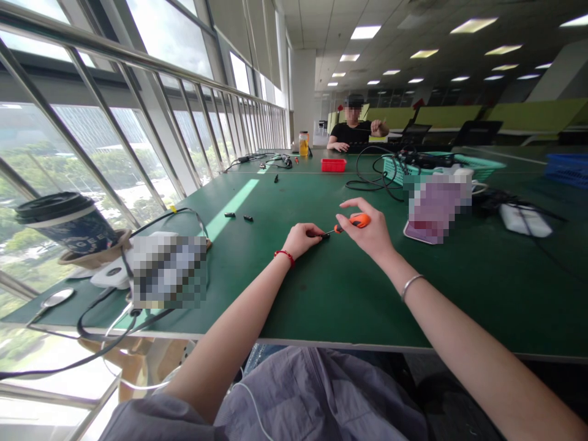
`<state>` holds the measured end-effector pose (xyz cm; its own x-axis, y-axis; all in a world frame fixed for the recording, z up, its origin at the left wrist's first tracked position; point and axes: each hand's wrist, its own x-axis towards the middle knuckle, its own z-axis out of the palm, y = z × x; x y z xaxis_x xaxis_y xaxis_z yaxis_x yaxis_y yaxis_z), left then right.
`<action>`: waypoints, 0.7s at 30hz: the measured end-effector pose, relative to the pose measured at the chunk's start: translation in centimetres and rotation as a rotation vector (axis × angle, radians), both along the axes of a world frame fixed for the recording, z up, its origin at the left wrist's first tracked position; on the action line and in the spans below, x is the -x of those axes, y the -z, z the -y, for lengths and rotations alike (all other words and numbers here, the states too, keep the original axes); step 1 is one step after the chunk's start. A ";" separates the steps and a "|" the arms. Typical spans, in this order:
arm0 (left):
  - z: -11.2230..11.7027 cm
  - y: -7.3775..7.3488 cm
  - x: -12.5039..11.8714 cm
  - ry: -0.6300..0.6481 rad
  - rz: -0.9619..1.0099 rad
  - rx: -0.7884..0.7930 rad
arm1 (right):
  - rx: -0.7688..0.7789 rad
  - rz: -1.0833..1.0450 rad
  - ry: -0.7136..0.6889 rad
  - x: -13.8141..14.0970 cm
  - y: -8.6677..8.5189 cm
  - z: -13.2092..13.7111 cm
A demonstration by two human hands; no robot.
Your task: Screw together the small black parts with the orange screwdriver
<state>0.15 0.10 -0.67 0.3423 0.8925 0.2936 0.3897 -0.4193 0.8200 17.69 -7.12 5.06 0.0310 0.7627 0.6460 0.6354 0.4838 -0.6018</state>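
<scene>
My right hand (pixel 370 233) grips a small screwdriver with an orange handle (pixel 357 221), its shaft pointing left. My left hand (pixel 301 239) is closed in a fist around a small dark part (pixel 325 234) that meets the screwdriver tip; the part is mostly hidden by my fingers. Both hands rest low over the green table (pixel 340 288), near its middle. A red band circles my left wrist and a silver bangle my right.
Two small dark parts (pixel 239 216) lie on the table to the left. A lidded paper cup (pixel 68 223) and cables sit at the far left. A red tray (pixel 333 165), a green basket (pixel 441 165) and a power strip (pixel 526 220) lie further back. Another person sits at the far end.
</scene>
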 end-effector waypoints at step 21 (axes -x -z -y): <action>0.0 0.0 0.2 -0.004 0.001 0.008 | 0.003 -0.028 -0.024 0.0 -0.1 0.0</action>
